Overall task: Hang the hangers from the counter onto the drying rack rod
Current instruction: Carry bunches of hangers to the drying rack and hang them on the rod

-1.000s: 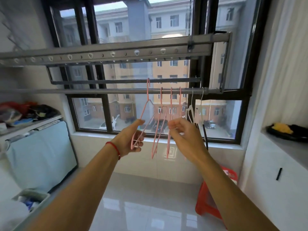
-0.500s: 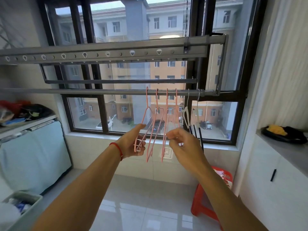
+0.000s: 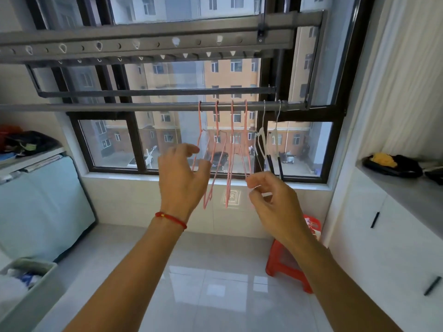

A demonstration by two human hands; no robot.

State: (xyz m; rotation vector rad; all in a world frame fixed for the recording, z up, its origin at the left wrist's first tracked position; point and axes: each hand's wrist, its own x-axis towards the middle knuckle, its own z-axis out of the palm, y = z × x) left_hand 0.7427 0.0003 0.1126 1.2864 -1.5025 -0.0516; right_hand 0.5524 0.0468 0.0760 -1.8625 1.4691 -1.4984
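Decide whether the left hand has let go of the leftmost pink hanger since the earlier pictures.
Yes. The left hand has opened and drawn back toward the camera, off the leftmost pink hanger, which hangs from the rod.

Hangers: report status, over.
Left hand open beside the leftmost pink hanger. Right hand pinching something thin. Four pink hangers on rod. Nothing blocking.

Left of the pink hangers (image 3: pixel 217 149) the rod (image 3: pixel 96 107) runs bare, with open air below. Rightward, white hangers (image 3: pixel 266 140) crowd the rod's end. A perforated rail (image 3: pixel 143 45) caps the space overhead.
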